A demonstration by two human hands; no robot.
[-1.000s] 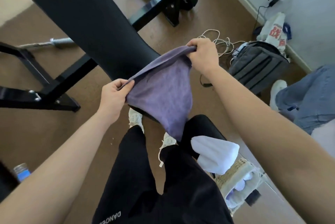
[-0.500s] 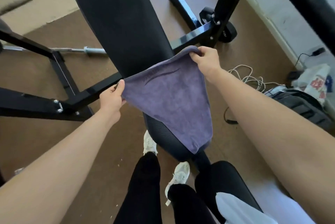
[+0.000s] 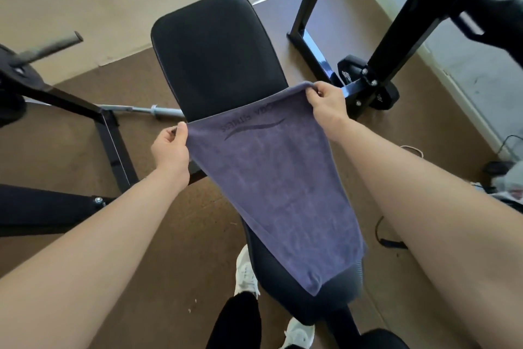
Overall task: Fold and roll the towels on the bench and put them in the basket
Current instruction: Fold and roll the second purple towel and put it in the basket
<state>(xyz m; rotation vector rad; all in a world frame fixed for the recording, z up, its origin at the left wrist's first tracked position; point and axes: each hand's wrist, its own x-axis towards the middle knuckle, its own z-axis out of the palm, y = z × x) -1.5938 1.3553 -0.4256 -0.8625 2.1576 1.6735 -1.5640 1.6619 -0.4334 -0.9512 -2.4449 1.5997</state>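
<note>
A purple towel [image 3: 271, 184] with a dark logo near its far edge lies lengthwise over the black padded bench [image 3: 218, 54]. My left hand [image 3: 171, 147] pinches the towel's far left corner. My right hand [image 3: 325, 105] pinches the far right corner, slightly higher and farther along the bench. The towel's near end drapes over the bench's lower seat pad [image 3: 334, 289]. The basket and the white towel are out of view.
Black rack uprights [image 3: 311, 9] and a frame leg [image 3: 113, 145] flank the bench. A steel barbell [image 3: 147, 111] lies on the brown floor at left. A dumbbell [image 3: 368, 80] sits at right. Cables and a bag [image 3: 509, 181] lie by the right wall. My shoes [image 3: 246, 272] are below.
My view has tilted up from my legs toward the bench. Both hands carried the towel forward and spread it flatter along the bench; the basket and white towel left the view.
</note>
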